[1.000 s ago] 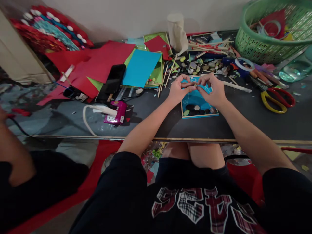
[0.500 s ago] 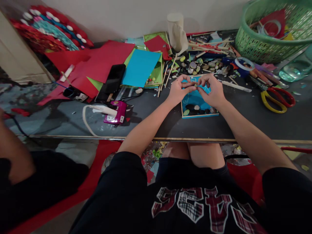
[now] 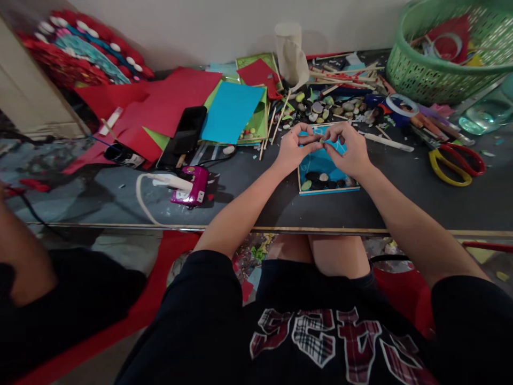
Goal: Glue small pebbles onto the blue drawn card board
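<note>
My left hand point(image 3: 295, 148) and my right hand point(image 3: 348, 148) meet fingertip to fingertip above a small blue board with a wooden frame point(image 3: 325, 163). Both pinch one tiny pale piece point(image 3: 321, 140) between them; I cannot make out what it is. A row of dark, green and white pebbles point(image 3: 326, 182) lies along the board's near edge. More loose pebbles point(image 3: 326, 107) are scattered just beyond the board.
Red, blue and green paper sheets point(image 3: 230, 109) and a black phone point(image 3: 185, 133) lie to the left, with a pink glue gun point(image 3: 189, 186). Scissors point(image 3: 457, 163), a tape roll point(image 3: 402, 104) and a green basket point(image 3: 444, 51) are right. Another person's arm point(image 3: 20, 251) is at the far left.
My hands stay pinched together over the blue board with only slight finger movement. The other person's arm at the left edge has shifted a little.
</note>
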Action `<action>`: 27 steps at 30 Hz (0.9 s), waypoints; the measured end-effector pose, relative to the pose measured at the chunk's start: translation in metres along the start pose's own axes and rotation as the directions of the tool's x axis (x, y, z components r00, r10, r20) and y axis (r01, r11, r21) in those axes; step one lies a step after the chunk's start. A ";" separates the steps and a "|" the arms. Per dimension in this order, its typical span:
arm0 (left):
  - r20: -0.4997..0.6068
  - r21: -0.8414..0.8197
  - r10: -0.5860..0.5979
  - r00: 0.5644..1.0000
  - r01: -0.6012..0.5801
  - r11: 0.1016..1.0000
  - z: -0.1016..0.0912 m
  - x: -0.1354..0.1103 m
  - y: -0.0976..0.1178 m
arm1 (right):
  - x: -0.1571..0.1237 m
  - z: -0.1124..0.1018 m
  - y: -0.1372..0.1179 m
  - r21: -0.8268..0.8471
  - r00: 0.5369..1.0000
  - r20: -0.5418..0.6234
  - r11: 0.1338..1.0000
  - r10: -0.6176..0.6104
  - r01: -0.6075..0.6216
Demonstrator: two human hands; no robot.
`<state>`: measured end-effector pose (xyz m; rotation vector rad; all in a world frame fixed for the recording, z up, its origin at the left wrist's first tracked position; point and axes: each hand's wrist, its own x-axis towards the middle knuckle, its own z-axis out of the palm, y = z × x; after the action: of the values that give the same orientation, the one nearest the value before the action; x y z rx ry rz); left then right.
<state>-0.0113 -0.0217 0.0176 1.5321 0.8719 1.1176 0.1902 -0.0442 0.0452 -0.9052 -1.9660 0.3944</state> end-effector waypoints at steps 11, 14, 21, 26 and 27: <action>0.012 -0.035 -0.003 1.000 0.004 0.999 0.001 -0.001 0.002 | -0.001 0.000 0.004 -0.027 1.000 0.005 0.999 0.021 -0.021; 0.013 -0.014 0.003 1.000 -0.003 1.000 0.000 0.000 -0.001 | -0.002 0.000 0.003 -0.029 1.000 0.011 0.999 0.020 -0.019; 0.024 -0.020 0.004 1.000 -0.003 1.000 -0.001 0.001 -0.002 | -0.001 0.001 0.006 -0.011 1.000 0.019 1.000 -0.004 0.004; 0.016 0.028 -0.017 1.000 0.016 0.999 0.000 0.001 -0.002 | -0.001 0.002 0.007 0.014 0.999 0.029 1.000 -0.023 0.022; 0.017 0.034 -0.019 1.000 0.019 0.999 -0.001 0.001 -0.003 | -0.001 0.002 0.007 0.012 1.000 0.024 1.000 -0.019 0.019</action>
<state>-0.0115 -0.0196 0.0146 1.5562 0.8960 1.0795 0.1919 -0.0404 0.0396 -0.8776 -1.9905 0.4070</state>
